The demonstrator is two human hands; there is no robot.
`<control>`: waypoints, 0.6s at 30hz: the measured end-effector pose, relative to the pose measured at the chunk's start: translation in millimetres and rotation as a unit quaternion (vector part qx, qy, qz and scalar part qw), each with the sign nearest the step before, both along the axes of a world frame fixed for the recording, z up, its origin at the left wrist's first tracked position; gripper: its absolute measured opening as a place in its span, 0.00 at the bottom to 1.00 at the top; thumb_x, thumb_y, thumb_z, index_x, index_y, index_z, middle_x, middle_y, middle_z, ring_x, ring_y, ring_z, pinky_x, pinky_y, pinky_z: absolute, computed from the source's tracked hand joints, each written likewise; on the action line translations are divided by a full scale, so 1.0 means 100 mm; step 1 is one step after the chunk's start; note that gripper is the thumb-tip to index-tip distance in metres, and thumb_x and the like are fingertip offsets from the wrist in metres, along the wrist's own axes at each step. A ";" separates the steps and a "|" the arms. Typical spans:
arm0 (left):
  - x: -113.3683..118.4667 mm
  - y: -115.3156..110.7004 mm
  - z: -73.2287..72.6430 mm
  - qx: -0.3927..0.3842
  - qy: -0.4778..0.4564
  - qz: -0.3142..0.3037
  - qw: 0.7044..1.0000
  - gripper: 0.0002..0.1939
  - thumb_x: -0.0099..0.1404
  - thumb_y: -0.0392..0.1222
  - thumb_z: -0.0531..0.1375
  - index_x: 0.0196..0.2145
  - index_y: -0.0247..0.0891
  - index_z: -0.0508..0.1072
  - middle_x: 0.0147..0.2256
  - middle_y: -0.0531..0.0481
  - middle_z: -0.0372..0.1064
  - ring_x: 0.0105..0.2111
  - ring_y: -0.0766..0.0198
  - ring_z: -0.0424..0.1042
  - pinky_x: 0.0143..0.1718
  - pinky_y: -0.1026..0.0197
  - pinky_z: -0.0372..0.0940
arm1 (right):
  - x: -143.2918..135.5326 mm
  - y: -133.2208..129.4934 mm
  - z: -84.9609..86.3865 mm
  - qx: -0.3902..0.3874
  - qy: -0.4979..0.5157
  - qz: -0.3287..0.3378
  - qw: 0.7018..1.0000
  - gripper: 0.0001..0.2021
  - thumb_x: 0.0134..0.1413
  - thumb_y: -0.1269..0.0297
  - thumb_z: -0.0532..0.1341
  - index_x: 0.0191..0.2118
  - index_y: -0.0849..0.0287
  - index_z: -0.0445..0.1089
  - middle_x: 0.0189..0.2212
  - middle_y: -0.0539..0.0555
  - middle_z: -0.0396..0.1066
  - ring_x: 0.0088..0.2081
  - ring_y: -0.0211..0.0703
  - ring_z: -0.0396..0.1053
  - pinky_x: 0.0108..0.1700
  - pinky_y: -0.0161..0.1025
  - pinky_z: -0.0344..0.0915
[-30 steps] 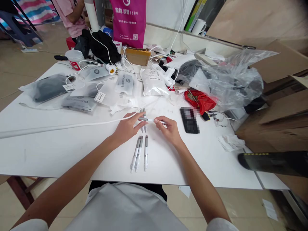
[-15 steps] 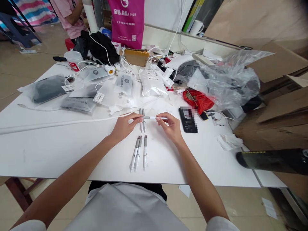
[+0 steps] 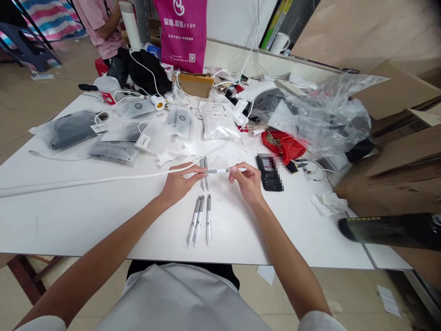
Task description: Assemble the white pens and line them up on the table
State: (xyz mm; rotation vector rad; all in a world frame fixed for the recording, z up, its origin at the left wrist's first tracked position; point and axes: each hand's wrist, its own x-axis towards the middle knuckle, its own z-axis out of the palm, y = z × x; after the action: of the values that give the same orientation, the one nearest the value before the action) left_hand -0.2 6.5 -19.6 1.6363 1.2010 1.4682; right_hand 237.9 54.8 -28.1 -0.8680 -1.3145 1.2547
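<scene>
Between my hands a white pen with a grey grip (image 3: 220, 171) lies level above the table. My left hand (image 3: 179, 181) pinches its grey end between thumb and fingers. My right hand (image 3: 246, 180) is closed on the white end, near the clip. Behind the held pen, two similar pens (image 3: 205, 183) lie side by side, partly covered by it. Nearer to me rest two pens close together (image 3: 197, 223) and, just right of them, a single pen (image 3: 208, 220), all with grey ends pointing away.
A white cable (image 3: 103, 178) crosses the left side up to my left hand. A black phone (image 3: 270, 172) lies right of my right hand. Packaged pouches (image 3: 115, 149), a white packet (image 3: 218, 120), a red bag (image 3: 282, 146) and clear plastic (image 3: 330, 115) crowd the back. A black cylinder (image 3: 386, 231) juts in at right.
My right hand has shifted slightly right along the pen, showing more of its white barrel and clip. My left hand still holds the grey end. The pens on the table stay put.
</scene>
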 end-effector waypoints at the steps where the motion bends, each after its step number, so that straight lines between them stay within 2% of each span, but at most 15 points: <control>1: 0.02 -0.02 0.00 0.022 0.001 -0.003 1.000 0.08 0.68 0.46 0.73 0.43 0.44 0.88 0.39 0.47 0.84 0.39 0.58 0.80 0.45 0.55 0.73 | -0.01 0.00 -0.01 -0.009 0.013 -0.006 1.000 0.17 0.58 0.50 0.76 0.28 0.55 0.75 0.20 0.46 0.67 0.23 0.35 0.64 0.29 0.38 0.63; 3: 0.05 -0.06 0.00 0.053 0.001 -0.007 0.999 0.08 0.68 0.46 0.72 0.44 0.44 0.88 0.39 0.46 0.84 0.39 0.58 0.81 0.44 0.55 0.74 | -0.05 -0.01 0.00 -0.033 0.044 -0.006 0.998 0.23 0.58 0.48 0.75 0.24 0.56 0.69 0.18 0.44 0.62 0.22 0.35 0.63 0.28 0.38 0.62; 4: 0.07 -0.07 0.00 0.056 -0.001 -0.007 0.998 0.08 0.68 0.46 0.72 0.44 0.44 0.88 0.38 0.46 0.84 0.38 0.58 0.81 0.43 0.55 0.75 | -0.07 -0.01 0.00 -0.044 0.060 0.000 0.997 0.23 0.58 0.46 0.75 0.25 0.56 0.69 0.19 0.44 0.62 0.22 0.35 0.64 0.28 0.38 0.62; 8: 0.10 -0.07 -0.04 0.030 -0.009 0.001 0.999 0.08 0.67 0.47 0.73 0.41 0.43 0.88 0.38 0.47 0.84 0.36 0.59 0.82 0.39 0.58 0.75 | -0.13 -0.05 0.06 -0.055 0.097 0.030 0.993 0.17 0.54 0.47 0.77 0.38 0.54 0.80 0.29 0.47 0.69 0.27 0.36 0.67 0.29 0.38 0.66; 10: 0.09 -0.03 -0.07 0.049 0.007 -0.001 0.999 0.07 0.68 0.45 0.73 0.42 0.42 0.87 0.38 0.46 0.84 0.36 0.60 0.82 0.39 0.58 0.75 | -0.15 -0.08 0.09 -0.052 0.108 0.024 0.993 0.15 0.54 0.48 0.77 0.37 0.54 0.80 0.32 0.49 0.72 0.29 0.35 0.67 0.31 0.38 0.68; 12: 0.08 0.00 -0.04 0.105 0.052 -0.011 0.993 0.07 0.70 0.43 0.70 0.45 0.43 0.86 0.39 0.46 0.84 0.37 0.59 0.82 0.41 0.57 0.76 | -0.15 -0.08 0.11 -0.060 0.132 0.011 0.989 0.15 0.54 0.49 0.77 0.35 0.54 0.79 0.36 0.49 0.73 0.33 0.36 0.69 0.35 0.37 0.71; 14: 0.07 -0.05 0.08 0.162 0.118 -0.032 0.979 0.11 0.72 0.44 0.69 0.50 0.44 0.85 0.44 0.44 0.83 0.42 0.57 0.81 0.47 0.52 0.77 | -0.14 -0.07 0.12 -0.087 0.172 0.009 0.981 0.17 0.54 0.47 0.77 0.35 0.54 0.78 0.40 0.49 0.75 0.40 0.38 0.74 0.41 0.37 0.73; 16: 0.08 -0.23 0.26 0.164 0.165 -0.060 0.971 0.23 0.70 0.47 0.71 0.60 0.45 0.79 0.54 0.40 0.80 0.53 0.51 0.79 0.58 0.44 0.74 | -0.09 -0.02 0.13 -0.117 0.215 0.013 0.969 0.18 0.55 0.45 0.76 0.36 0.53 0.75 0.40 0.49 0.75 0.45 0.41 0.76 0.46 0.39 0.75; 18: 0.12 -0.51 0.43 0.132 0.187 -0.208 0.951 0.31 0.66 0.52 0.73 0.65 0.47 0.76 0.58 0.40 0.77 0.59 0.48 0.75 0.60 0.45 0.74 | -0.03 0.04 0.16 -0.137 0.261 0.012 0.955 0.17 0.59 0.45 0.74 0.36 0.52 0.72 0.34 0.46 0.72 0.40 0.39 0.75 0.49 0.43 0.76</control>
State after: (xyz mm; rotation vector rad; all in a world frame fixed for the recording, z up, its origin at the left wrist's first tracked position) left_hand 11.4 -44.3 23.0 2.2652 0.7886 1.1148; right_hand 235.2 58.4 -12.5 -0.6428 -0.7415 1.5785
